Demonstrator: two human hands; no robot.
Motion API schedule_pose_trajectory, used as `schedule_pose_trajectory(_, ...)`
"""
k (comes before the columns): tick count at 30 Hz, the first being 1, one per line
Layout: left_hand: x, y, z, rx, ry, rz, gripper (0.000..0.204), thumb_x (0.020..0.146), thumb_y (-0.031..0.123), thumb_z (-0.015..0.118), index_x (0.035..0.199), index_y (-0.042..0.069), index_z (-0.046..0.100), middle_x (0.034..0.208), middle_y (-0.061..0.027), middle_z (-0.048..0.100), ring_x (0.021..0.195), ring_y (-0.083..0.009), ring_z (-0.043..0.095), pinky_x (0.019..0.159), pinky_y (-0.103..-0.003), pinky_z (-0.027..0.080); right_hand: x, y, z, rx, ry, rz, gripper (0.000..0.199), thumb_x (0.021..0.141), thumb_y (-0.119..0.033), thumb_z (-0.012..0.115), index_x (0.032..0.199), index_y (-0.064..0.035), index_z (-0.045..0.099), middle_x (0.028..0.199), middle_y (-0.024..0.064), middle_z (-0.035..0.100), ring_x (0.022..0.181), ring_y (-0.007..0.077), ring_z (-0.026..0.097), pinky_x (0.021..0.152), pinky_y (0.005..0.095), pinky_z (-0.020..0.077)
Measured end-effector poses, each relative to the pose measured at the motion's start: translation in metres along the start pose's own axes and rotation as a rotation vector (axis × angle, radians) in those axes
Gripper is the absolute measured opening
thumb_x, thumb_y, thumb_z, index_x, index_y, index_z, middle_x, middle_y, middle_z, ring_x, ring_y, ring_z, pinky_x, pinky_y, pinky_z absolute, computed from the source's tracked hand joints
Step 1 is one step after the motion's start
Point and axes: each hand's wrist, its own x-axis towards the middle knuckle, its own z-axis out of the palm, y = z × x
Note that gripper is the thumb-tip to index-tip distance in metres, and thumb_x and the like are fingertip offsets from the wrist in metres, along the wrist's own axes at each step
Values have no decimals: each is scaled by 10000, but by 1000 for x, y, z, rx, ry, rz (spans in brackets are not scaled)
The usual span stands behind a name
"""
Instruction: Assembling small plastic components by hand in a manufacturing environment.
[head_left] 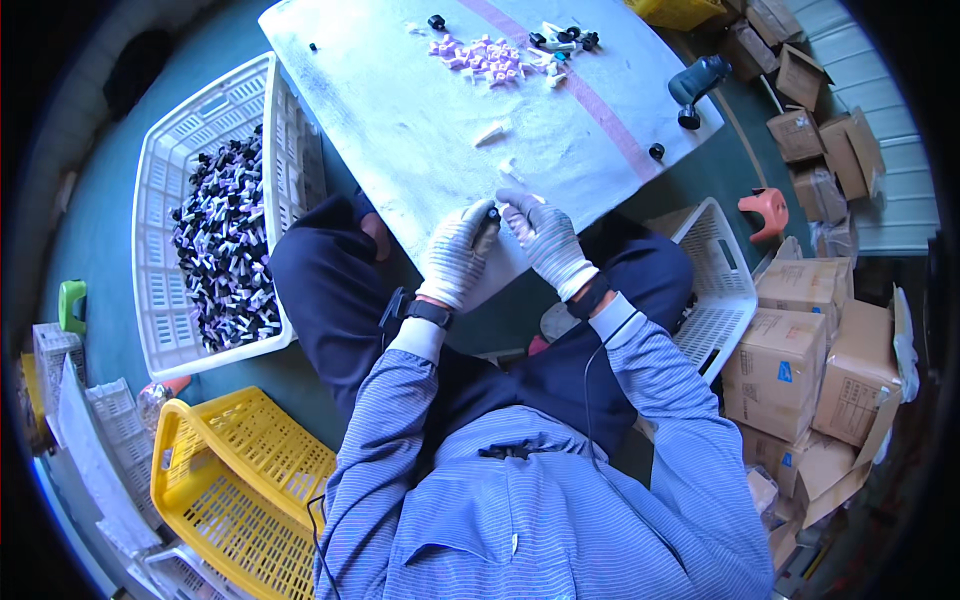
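Nearest the camera, on the body side of both grips: a blue striped shirt. Easy, by the look of it, to lose the small black piece at the tip of the left grip, given blunt gloved fingers and so little surface to pinch. Would then probably fall onto the desk or, with the near corner so close under both grips, past the edge toward the dark trousers behind. Possible, too, to brush aside the white piece just ahead of the right grip, or the pale tapered piece farther ahead, through a careless reach. Less exposed, well ahead of both grips: the pile of pink pieces. Ahead and to the right, well apart from the right grip, a dark teal object, likely to topple only if bumped.

As for opening: on the left, thumb and forefinger nearly together, apparently pinching the black piece, with a dark end visible. On the right, fingers curled close beside that piece, tips drawn in; impossible to tell whether closed on anything.
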Motion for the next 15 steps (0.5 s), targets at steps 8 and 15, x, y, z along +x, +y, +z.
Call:
schedule_pose_trajectory(8,3,2,-1,-15,-26,-9,326,917,247,636,1206,97,624,1086,-161,670,1009,-373,629,878,-440,496,-1,-6,-3,3,4,-52,219,955,-188,611,1130,-82,688,1001,172,693,939,360,669,797,414,537)
schedule_pose_trajectory(15,1,2,-2,16,8,17,327,898,233,647,1196,100,628,1066,-153,667,1000,-363,622,870,-440,492,-1,-5,-3,-97,-14,-157,258,914,-152,643,1166,-108,682,959,129,708,882,322,679,759,412,538)
